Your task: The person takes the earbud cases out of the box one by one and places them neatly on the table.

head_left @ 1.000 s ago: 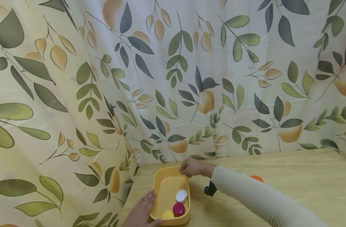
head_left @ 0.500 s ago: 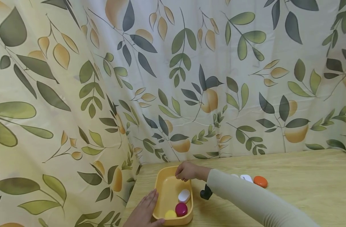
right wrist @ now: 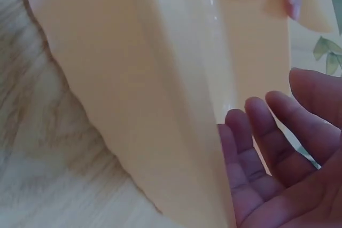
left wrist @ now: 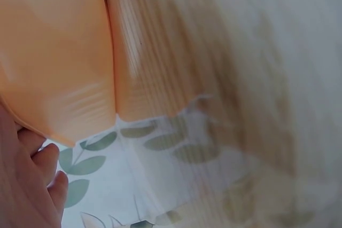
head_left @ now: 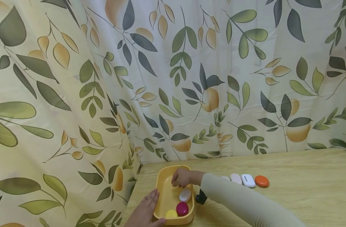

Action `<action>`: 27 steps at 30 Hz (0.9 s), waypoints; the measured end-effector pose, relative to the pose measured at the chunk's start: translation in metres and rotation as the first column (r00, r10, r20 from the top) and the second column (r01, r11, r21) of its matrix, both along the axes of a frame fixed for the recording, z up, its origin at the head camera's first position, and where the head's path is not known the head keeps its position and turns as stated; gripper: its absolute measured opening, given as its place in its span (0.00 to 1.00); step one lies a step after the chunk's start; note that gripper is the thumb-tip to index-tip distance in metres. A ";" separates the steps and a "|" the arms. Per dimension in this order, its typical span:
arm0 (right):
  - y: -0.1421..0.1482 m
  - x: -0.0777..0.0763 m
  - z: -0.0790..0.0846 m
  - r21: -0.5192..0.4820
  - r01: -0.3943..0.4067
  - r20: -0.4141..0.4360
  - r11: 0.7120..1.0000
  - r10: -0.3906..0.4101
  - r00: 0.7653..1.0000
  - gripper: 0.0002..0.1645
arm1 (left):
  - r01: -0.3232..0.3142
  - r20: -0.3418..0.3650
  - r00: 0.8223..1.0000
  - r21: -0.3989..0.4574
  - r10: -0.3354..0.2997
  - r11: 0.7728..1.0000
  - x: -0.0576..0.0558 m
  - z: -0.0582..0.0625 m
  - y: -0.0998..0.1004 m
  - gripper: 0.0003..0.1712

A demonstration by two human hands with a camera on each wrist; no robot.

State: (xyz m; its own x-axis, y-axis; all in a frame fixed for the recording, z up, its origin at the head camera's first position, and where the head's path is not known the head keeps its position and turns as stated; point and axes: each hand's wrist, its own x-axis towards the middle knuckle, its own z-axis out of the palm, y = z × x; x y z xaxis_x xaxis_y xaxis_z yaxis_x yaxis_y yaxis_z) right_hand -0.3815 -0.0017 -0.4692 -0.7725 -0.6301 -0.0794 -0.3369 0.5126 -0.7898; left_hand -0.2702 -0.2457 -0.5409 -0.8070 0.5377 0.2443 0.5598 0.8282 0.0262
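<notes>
In the head view, a yellow tray point(head_left: 163, 198) sits at the left end of the pale wood-grained desk point(head_left: 298, 189). The left hand point(head_left: 144, 210) rests against its near left side, fingers extended along the wall and thumb by the near end. The right hand point(head_left: 182, 177) is over the far part of the tray, fingers pointing down. Inside the tray, toward the near end, lie a white oval piece point(head_left: 185, 195), a magenta round piece point(head_left: 182, 208) and a yellow piece point(head_left: 171, 214). A black piece point(head_left: 200, 198) lies just right of the tray, partly behind the sleeve point(head_left: 232, 195). Beyond the sleeve, a row holds a pale pink oval point(head_left: 236, 178), a white rounded block point(head_left: 248, 180) and an orange piece point(head_left: 262, 181). A leaf-and-fruit curtain point(head_left: 150, 78) hangs behind.

In the left wrist view, blurred on the right, the left hand's fingers touch the tray's edge.

In the right wrist view, the right hand's fingers are loosely bent, thumb apart, with nothing visible between them, beside the tray's wall.
</notes>
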 end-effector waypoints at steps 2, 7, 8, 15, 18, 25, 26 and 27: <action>-0.003 0.003 0.000 0.048 -0.008 -0.015 0.999 0.009 1.000 0.03 | -0.003 0.008 1.000 -0.001 0.003 1.000 0.000 0.000 0.001 0.53; -0.008 0.007 -0.001 0.165 -0.001 -0.040 0.986 0.008 0.999 0.04 | -0.003 0.004 1.000 -0.006 0.003 1.000 0.000 0.001 0.002 0.53; -0.009 0.008 -0.002 0.176 -0.001 -0.038 0.984 0.008 0.999 0.03 | 0.001 -0.005 1.000 -0.007 -0.001 1.000 0.001 0.000 0.002 0.53; -0.015 0.008 -0.008 0.284 -0.006 -0.129 0.959 0.044 0.991 0.02 | 0.012 -0.038 0.999 -0.016 -0.012 1.000 0.001 -0.003 0.001 0.53; -0.017 0.008 -0.007 0.344 0.005 -0.204 0.939 0.069 0.976 0.05 | 0.007 -0.027 1.000 -0.015 -0.007 1.000 0.001 -0.003 0.001 0.53; -0.020 0.012 0.002 0.447 0.021 -0.227 0.894 0.091 0.970 0.10 | 0.006 -0.020 1.000 -0.006 -0.006 1.000 0.001 0.000 0.001 0.53; -0.020 0.013 0.002 0.458 0.028 -0.225 0.888 0.085 0.971 0.11 | 0.009 -0.025 1.000 -0.006 -0.009 1.000 0.001 0.000 0.000 0.53; -0.021 0.013 0.002 0.464 0.037 -0.214 0.885 0.072 0.974 0.11 | 0.010 -0.029 1.000 -0.007 -0.010 1.000 0.001 0.000 0.000 0.53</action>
